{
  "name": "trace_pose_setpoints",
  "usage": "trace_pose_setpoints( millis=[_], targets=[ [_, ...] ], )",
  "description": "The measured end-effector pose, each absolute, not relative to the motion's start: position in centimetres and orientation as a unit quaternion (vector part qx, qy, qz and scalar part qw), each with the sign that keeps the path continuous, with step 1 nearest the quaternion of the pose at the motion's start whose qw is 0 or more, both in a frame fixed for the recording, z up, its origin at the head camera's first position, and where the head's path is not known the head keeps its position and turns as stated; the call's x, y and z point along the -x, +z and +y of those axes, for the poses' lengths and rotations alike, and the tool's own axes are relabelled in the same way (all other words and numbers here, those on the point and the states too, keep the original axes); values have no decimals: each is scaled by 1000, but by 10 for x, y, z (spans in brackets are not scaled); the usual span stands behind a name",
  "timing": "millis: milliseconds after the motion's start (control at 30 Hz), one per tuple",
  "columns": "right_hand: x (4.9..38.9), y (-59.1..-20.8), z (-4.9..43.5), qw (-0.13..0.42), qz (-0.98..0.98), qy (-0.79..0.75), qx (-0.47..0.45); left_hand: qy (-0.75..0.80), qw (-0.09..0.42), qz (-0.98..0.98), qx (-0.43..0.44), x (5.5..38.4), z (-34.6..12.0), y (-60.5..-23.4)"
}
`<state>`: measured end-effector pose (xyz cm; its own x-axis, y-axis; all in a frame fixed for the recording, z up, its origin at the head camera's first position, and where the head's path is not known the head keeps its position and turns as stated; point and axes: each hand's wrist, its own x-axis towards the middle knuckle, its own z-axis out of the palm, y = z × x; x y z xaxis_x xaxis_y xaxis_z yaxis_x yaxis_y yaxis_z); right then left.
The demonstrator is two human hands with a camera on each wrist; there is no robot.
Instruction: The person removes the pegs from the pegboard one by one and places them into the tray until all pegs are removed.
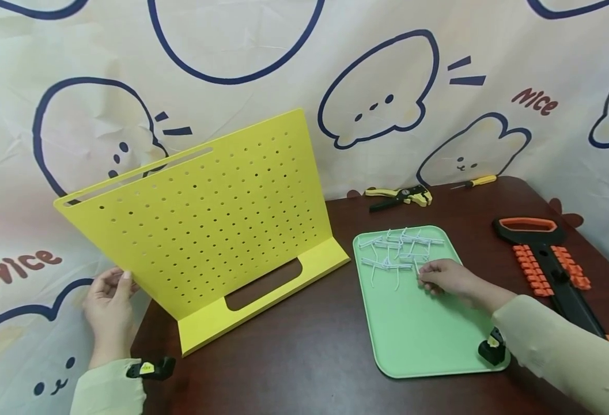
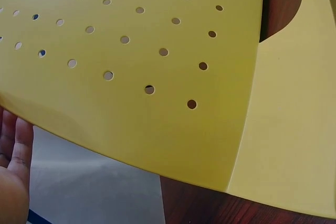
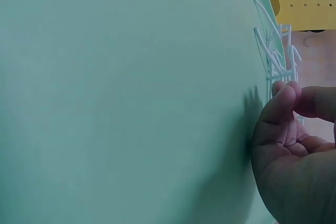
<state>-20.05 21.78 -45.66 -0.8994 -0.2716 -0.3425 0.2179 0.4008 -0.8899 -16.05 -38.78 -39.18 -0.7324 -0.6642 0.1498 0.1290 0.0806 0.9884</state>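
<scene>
A yellow pegboard [image 1: 143,276] with rows of small holes and a slotted base stands tilted at left on the table. My left hand [image 1: 109,308] grips its left edge, thumb at the front and fingertips partly hidden behind the panel. Over the pale green tray [image 1: 418,334], my right hand [image 1: 449,279] pinches a thin white pegboard hook [image 3: 283,73] between thumb and index finger. Several more white hooks [image 1: 387,266] lie tangled in the tray's far part, just beyond the right fingertips.
Behind the tray lie yellow-and-black wire strippers [image 1: 403,196] and a yellow-handled screwdriver [image 1: 483,181]. A black holder with orange pieces [image 1: 543,271] lies to the right of the tray. A printed cloth [image 1: 263,52] hangs behind the dark wooden table [image 1: 283,369].
</scene>
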Motion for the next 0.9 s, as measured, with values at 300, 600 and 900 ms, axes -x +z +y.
trace_pose_setpoints(
  millis=[300, 600, 900],
  targets=[
    [201, -459, 215, 231, 804, -548, 5, -641, 301, -673, -211, 158, -388, -399],
    [199, -460, 214, 228, 806, -546, -2, -636, 300, -681, -205, 160, -387, -395],
    [203, -444, 221, 233, 830, -506, 38, -634, 301, -682, -205, 158, -388, -393]
  ],
)
